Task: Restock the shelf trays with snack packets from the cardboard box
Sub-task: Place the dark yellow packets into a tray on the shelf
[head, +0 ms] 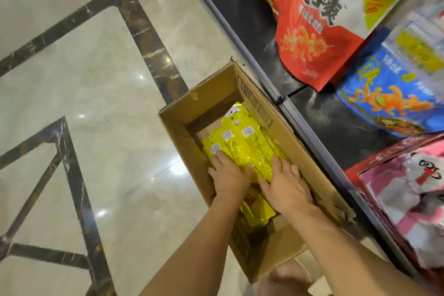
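An open cardboard box (192,108) stands on the floor against the shelf base. Inside lie several yellow snack packets (242,146) with white barcode stickers, fanned across the bottom. My left hand (228,176) rests flat on the left packets, fingers spread. My right hand (288,187) lies on the right packets, fingers reaching over their lower ends. Both hands press on the pile; whether the fingers curl under any packet is hidden. More yellow packets (257,214) show below my wrists.
The dark bottom shelf (319,113) with a grey front rail runs diagonally on the right. It holds a red and white snack bag (319,26), a blue bag (394,98) and a pink box (413,194). Polished marble floor (96,79) lies left.
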`<state>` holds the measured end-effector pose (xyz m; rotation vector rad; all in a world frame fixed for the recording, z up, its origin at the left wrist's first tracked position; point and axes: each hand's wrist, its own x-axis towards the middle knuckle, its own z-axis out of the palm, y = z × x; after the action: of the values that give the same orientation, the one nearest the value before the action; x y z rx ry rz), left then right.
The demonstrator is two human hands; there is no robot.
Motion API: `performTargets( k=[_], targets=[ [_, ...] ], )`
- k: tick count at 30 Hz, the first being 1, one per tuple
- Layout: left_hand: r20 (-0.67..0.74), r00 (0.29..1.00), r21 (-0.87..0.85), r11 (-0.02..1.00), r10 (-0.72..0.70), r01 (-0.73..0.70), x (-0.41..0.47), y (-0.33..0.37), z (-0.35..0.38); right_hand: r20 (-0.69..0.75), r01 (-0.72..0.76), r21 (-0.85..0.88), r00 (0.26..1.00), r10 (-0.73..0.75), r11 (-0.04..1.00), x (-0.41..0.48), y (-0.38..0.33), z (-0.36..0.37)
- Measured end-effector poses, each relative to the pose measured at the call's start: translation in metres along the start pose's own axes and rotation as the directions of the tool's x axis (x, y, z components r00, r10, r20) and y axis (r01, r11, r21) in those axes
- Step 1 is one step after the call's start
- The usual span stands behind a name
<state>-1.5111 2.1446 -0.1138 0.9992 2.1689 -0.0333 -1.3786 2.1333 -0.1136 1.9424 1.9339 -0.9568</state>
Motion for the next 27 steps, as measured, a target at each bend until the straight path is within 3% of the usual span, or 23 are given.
performTargets(
  k=[5,14,18,22,27],
  targets=[
    [-0.123,0.991,-0.002,0.999,0.049,-0.05,-0.003,-0.009,0.019,-0.062,0.007,-0.076,0.998,-0.012,0.997,-0.001,-0.004,0.006],
    [-0.197,0.98,-0.224,0.972,0.032,-0.077,-0.004,-0.021,0.017,-0.084,0.015,-0.166,0.996,-0.03,0.986,-0.004,0.007,0.013],
    [-0.21,0.978,-0.296,0.952,0.011,-0.074,-0.007,-0.019,0.012,-0.1,0.074,-0.074,0.992,-0.081,0.995,-0.005,0.012,0.009],
    [-0.252,0.966,-0.474,0.877,-0.049,-0.079,-0.016,-0.019,0.005,-0.105,0.054,0.034,0.993,-0.051,0.998,-0.011,0.013,0.001],
    [-0.292,0.956,-0.599,0.785,-0.034,-0.155,-0.044,-0.016,-0.019,-0.039,0.03,0.336,0.999,-0.018,0.942,-0.025,0.005,-0.026]
  ],
)
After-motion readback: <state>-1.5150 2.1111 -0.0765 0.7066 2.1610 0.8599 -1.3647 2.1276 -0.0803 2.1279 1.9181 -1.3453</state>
